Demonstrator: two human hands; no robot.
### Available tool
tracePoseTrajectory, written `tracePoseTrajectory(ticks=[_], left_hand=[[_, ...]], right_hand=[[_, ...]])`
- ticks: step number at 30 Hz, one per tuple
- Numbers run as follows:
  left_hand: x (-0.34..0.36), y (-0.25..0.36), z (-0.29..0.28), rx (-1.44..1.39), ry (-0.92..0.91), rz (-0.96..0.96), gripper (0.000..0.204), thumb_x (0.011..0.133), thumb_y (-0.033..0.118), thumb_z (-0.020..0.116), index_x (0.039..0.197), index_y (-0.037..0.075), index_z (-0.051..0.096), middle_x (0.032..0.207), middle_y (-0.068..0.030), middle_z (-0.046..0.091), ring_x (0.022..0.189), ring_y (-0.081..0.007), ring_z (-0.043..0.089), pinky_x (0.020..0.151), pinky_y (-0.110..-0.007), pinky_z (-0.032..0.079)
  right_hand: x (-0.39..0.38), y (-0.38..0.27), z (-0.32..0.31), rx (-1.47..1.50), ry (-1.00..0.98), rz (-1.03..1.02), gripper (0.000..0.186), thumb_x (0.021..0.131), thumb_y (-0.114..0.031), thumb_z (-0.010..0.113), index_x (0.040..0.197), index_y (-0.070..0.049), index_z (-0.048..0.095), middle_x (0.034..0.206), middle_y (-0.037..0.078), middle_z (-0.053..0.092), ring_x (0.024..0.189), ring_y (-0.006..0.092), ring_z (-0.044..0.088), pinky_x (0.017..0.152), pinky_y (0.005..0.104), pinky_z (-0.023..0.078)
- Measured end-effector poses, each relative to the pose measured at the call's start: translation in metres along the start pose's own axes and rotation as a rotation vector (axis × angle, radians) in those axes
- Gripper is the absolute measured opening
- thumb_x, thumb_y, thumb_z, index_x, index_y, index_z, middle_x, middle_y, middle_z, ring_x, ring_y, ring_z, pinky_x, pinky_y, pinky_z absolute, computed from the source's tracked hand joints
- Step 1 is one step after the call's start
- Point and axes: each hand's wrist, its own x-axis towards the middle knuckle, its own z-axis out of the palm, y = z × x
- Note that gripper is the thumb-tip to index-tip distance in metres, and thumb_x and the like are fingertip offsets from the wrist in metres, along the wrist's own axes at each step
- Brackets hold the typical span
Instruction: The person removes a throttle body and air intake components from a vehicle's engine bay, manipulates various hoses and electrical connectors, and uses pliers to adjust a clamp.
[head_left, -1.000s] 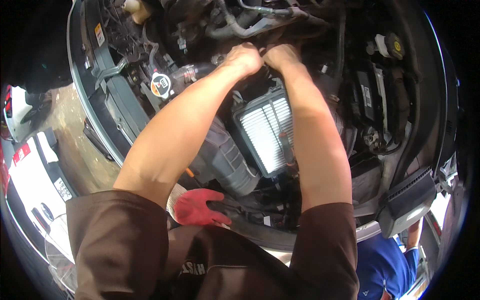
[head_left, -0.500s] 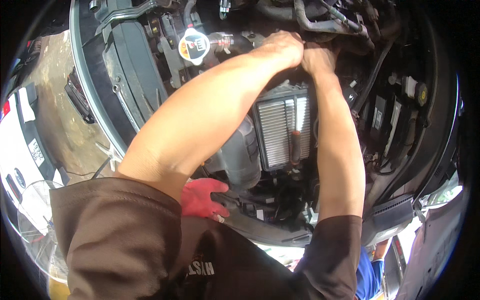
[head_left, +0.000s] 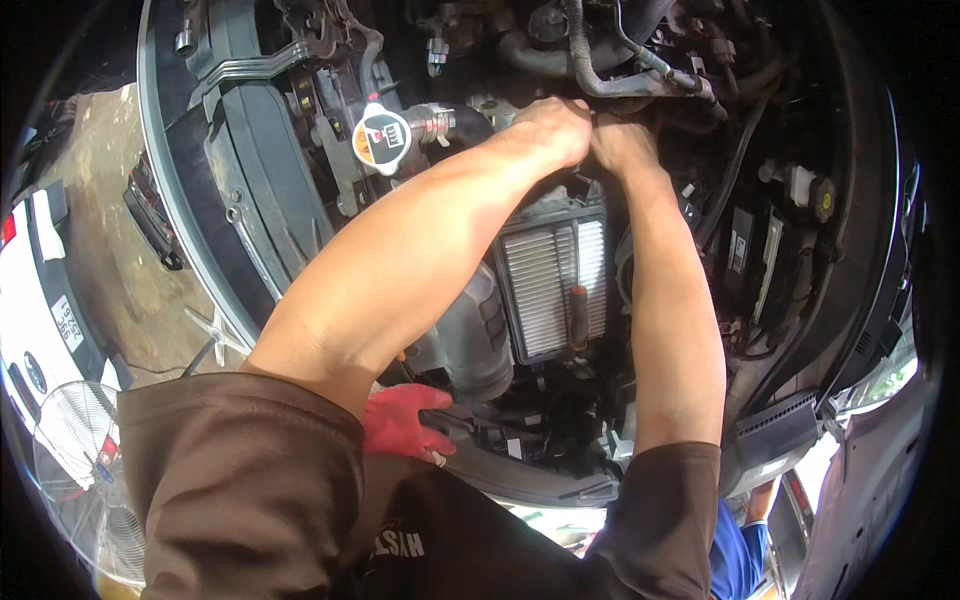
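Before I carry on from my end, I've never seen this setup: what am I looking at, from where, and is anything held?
No machine here: a camera on a person's head looks down, and its fisheye lens bends straight edges. The bare left hand and right hand reach close together into a car's engine bay; whatever their fingers touch is hidden, so I can't say what is held. Between the forearms, a pale pleated filter has an orange-handled tool across it. A red glove sits near the left elbow; a wrench lies further left.
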Motion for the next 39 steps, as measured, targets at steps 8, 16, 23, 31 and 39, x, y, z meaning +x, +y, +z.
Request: tracePoseTrajectory(ticks=[8,16,23,31,39], left_hand=[[-0.023,0.027,-0.058,-0.171,-0.435,-0.295,0.034,0.093,0.016,0.058,0.106,-0.011,0.072,0.099,-0.0286,0.075,0.089,-0.0377,0.078,0.067,-0.05,0.064],[-0.191,0.054,-0.103,0.166,0.219,0.361,0.008,0.084,0.007,0.062,0.087,-0.001,0.063,0.083,-0.0191,0.069,0.076,-0.04,0.071,0.069,-0.047,0.058],[-0.328,-0.022,-0.166,0.255,0.367,-0.29,0.022,0.105,0.017,0.055,0.116,0.0,0.053,0.098,-0.0306,0.065,0.09,-0.052,0.065,0.077,-0.057,0.052],[-0.345,-0.032,-0.139,0.324,0.303,-0.493,0.049,0.103,0.018,0.055,0.139,-0.013,0.04,0.096,-0.0369,0.068,0.085,-0.0522,0.07,0.074,-0.057,0.057],[-0.342,-0.015,-0.14,0.603,0.077,-0.489,0.067,0.1,0.038,0.063,0.144,-0.011,0.05,0.079,-0.0233,0.073,0.069,-0.0385,0.074,0.062,-0.049,0.06]], right_hand=[[-0.005,-0.014,-0.018,-0.02,-0.06,0.034,0.051,0.097,-0.035,0.051,0.145,-0.018,0.06,0.15,0.019,0.057,0.139,0.0402,0.052,0.12,0.062,0.029],[-0.007,-0.031,-0.012,-0.034,0.202,0.277,0.077,0.094,-0.042,0.056,0.163,-0.016,0.035,0.172,0.012,0.029,0.159,0.0339,0.022,0.127,0.0598,0.013],[-0.004,-0.039,-0.022,0.023,0.17,0.29,0.096,0.088,-0.05,0.06,0.168,-0.014,0.021,0.175,0.014,0.014,0.161,0.0339,0.012,0.13,0.0555,0.006],[0.007,-0.024,0.0,-0.078,0.205,0.265,0.097,0.087,-0.045,0.063,0.168,-0.014,0.019,0.176,0.015,0.01,0.162,0.0349,0.007,0.13,0.0547,0.007],[0.0,-0.032,-0.015,0.111,0.15,0.265,0.092,0.088,-0.038,0.064,0.167,-0.014,0.023,0.175,0.015,0.015,0.161,0.0351,0.012,0.13,0.0528,0.01]])
